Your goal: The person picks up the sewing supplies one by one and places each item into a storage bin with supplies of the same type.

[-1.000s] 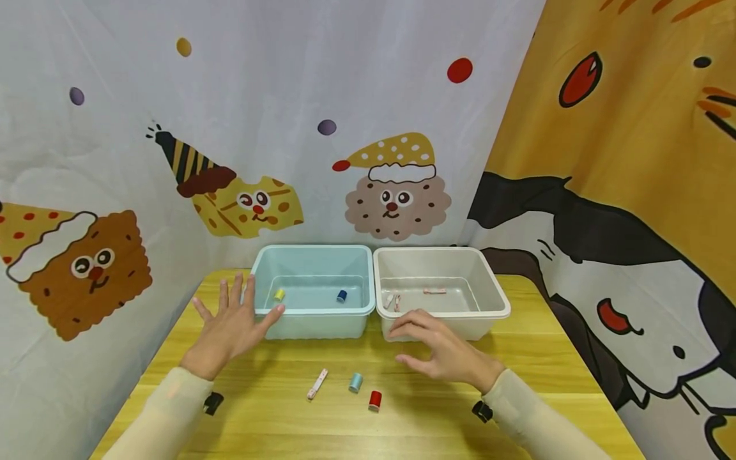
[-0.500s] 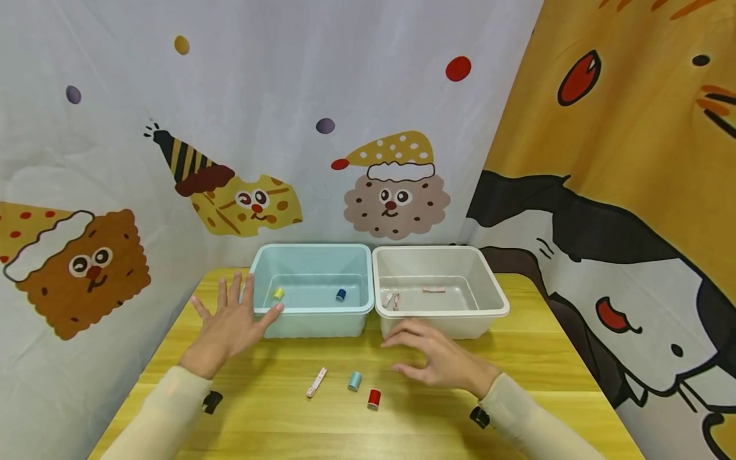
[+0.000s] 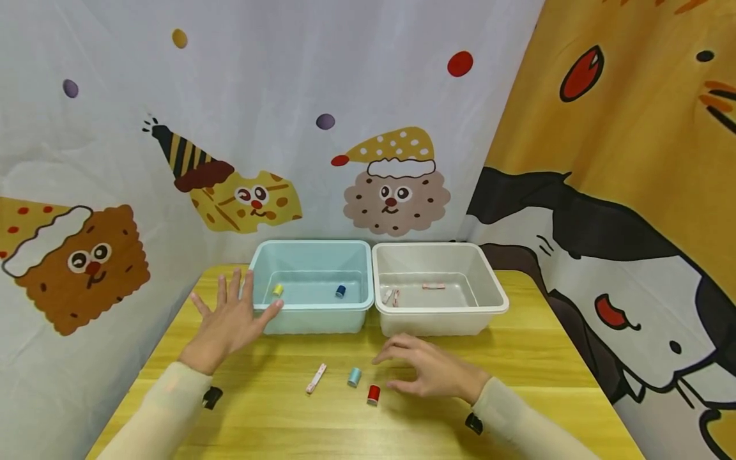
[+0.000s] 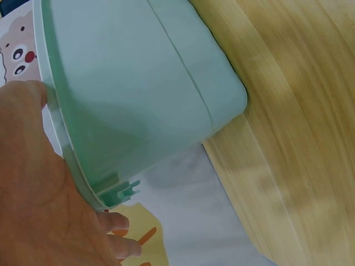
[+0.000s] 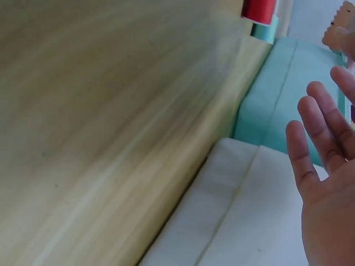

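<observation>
My left hand (image 3: 227, 326), fingers spread, is at the front left corner of the light blue bin (image 3: 322, 319); in the left wrist view its thumb lies along the bin rim (image 4: 61, 136). Holding nothing, my right hand (image 3: 434, 369) hovers over the table with fingers loosely bent. Nearest to it are a red thread spool (image 3: 374, 395) and a light blue thread spool (image 3: 354, 377). Left of them lies a slim white strip with pinkish marks (image 3: 315, 378). The right wrist view catches the red spool (image 5: 258, 10) beyond the fingers (image 5: 321, 130).
A yellow spool (image 3: 278, 289) and a dark blue spool (image 3: 340, 291) lie in the light blue bin. Beside it stands a white bin (image 3: 439, 322) containing a pinkish strip (image 3: 434, 287) and other small pale pieces (image 3: 392, 298). A cartoon-printed curtain (image 3: 276, 83) hangs behind the wooden table (image 3: 276, 434).
My right hand has moved left and toward me, from in front of the white bin to beside the red and light blue spools. The left hand keeps its place at the bin.
</observation>
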A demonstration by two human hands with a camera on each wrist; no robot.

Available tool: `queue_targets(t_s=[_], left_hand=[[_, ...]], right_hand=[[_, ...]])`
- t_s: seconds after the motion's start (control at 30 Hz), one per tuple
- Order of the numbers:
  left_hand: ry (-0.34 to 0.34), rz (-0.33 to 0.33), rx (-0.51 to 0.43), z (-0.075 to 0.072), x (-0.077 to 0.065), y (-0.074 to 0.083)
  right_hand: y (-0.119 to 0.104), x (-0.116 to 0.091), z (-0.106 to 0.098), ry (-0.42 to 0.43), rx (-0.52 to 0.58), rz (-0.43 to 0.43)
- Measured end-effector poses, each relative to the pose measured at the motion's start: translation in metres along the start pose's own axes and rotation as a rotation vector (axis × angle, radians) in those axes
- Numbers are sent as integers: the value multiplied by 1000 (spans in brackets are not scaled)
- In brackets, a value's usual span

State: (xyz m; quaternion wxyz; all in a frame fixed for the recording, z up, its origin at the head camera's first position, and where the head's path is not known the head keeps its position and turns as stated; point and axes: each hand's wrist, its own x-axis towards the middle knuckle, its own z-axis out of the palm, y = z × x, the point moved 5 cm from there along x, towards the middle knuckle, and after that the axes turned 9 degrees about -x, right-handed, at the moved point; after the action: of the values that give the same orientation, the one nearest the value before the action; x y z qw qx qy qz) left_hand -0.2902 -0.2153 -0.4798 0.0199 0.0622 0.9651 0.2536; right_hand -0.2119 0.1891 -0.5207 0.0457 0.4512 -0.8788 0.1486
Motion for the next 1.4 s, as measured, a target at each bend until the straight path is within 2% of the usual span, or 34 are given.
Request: queue_targets(t_s=[0.4, 0.83, 1.4], left_hand=[[-1, 2, 2, 2, -1, 2], [-3, 2, 7, 2, 1, 2], [4, 2, 12, -1, 1, -1]], right_hand=[[-3, 4, 25, -115, 45, -6], [-6, 11, 47, -201, 91, -9], [-7, 17, 53, -198, 76, -80]])
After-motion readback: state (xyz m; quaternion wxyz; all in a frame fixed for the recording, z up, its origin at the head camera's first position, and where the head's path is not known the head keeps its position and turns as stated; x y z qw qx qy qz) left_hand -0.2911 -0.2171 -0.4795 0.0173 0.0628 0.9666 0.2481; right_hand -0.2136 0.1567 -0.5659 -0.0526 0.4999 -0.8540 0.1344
